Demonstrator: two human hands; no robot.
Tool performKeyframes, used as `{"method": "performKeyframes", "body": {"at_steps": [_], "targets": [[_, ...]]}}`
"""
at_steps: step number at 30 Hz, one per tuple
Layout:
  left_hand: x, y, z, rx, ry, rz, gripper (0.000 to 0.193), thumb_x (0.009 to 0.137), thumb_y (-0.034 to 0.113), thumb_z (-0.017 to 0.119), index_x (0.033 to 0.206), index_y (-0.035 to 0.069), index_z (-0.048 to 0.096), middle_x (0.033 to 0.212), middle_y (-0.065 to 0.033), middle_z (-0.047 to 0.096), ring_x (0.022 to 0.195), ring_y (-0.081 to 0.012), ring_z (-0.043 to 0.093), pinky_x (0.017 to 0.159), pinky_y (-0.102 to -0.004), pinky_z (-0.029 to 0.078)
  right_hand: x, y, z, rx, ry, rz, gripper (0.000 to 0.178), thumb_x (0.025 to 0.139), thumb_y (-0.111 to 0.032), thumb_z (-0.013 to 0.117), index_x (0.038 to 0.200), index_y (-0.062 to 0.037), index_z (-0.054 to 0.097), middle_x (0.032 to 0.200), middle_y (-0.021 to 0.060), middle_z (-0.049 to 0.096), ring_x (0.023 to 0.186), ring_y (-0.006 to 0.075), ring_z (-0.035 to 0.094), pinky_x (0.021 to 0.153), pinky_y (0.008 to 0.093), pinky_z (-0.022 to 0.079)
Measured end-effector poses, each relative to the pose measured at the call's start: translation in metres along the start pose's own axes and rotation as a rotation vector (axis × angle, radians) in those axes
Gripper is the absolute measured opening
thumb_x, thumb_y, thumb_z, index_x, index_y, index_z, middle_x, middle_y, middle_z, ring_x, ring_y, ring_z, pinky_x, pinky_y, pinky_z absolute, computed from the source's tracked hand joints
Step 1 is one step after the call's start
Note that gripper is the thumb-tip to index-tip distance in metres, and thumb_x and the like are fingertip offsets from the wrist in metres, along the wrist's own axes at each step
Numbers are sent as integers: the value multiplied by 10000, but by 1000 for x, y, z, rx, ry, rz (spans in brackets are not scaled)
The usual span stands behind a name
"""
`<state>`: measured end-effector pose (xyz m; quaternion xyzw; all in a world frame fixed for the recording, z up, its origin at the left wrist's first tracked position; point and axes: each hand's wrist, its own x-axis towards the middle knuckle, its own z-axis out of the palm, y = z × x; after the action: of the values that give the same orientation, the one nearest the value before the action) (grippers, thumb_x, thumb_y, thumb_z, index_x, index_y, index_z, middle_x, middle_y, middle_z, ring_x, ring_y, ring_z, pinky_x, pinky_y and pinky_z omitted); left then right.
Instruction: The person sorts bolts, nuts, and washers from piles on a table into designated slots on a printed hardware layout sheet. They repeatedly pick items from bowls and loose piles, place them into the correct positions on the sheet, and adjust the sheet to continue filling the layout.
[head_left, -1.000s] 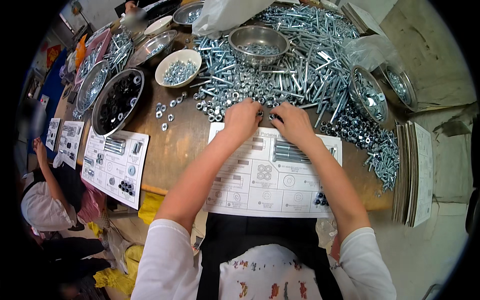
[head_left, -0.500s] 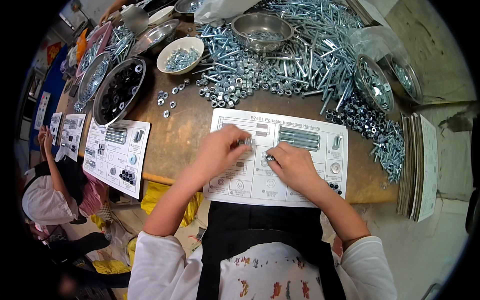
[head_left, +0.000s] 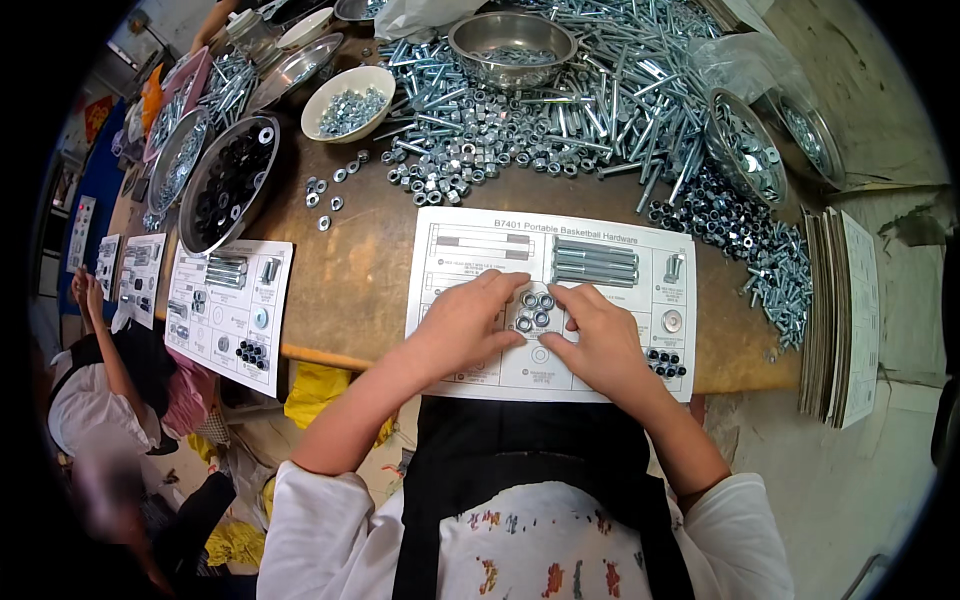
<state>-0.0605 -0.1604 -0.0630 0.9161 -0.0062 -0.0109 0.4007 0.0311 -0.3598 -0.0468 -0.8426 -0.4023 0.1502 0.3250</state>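
On a printed hardware card (head_left: 470, 215) lies a small cluster of silver nuts (head_left: 541, 319), several of them side by side near the card's middle. My left hand (head_left: 470, 325) curves around the cluster's left side, its thumb and fingertips apart. From the right, my right hand (head_left: 605, 340) borders the nuts in the same way, thumb and index finger spread. Neither hand lifts anything. Long bolts (head_left: 595, 262) lie in a row on the card above my right hand. Short bolts (head_left: 673, 268), a washer (head_left: 671, 321) and black nuts (head_left: 667, 363) sit along its right side.
Beyond the card are heaps of loose nuts (head_left: 440, 175) and bolts (head_left: 610, 110), with a steel bowl (head_left: 460, 45) among them. A cream bowl (head_left: 388, 85) and a pan of black washers (head_left: 225, 185) stand left. Stacked cards (head_left: 855, 320) stand right. Another person's hand (head_left: 90, 290) is far left.
Both hands have come down around the nuts, which now lie grouped on the card. Before, my left hand was further up and left with silver pieces, and my right hand pinched a nut.
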Motion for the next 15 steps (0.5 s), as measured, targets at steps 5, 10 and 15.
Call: {"method": "performKeyframes", "body": {"at_steps": [5,10,15], "targets": [[11,-8,2,119,-15,61,496,776,193,783,1228,77,614,980,-121,632,850,-312,650,729,-413,516,5,13,20,-46,65,-58,379,785,-108,750,1147,-36,663,936,95,641,754,220,674,680,335,531],[10,-8,5,41,-3,-12,415,782,181,769,1166,79,652,938,-131,627,828,-332,645,731,-422,515,5,16,20,-45,38,-54,328,804,-138,732,1115,-64,662,942,101,631,776,291,658,677,389,526],[6,-9,5,77,33,67,437,782,210,771,1171,68,632,971,-149,619,901,-368,629,762,-451,511,9,12,18,-14,29,-63,337,785,-133,757,1104,-76,665,921,84,641,744,243,673,661,371,529]]}}
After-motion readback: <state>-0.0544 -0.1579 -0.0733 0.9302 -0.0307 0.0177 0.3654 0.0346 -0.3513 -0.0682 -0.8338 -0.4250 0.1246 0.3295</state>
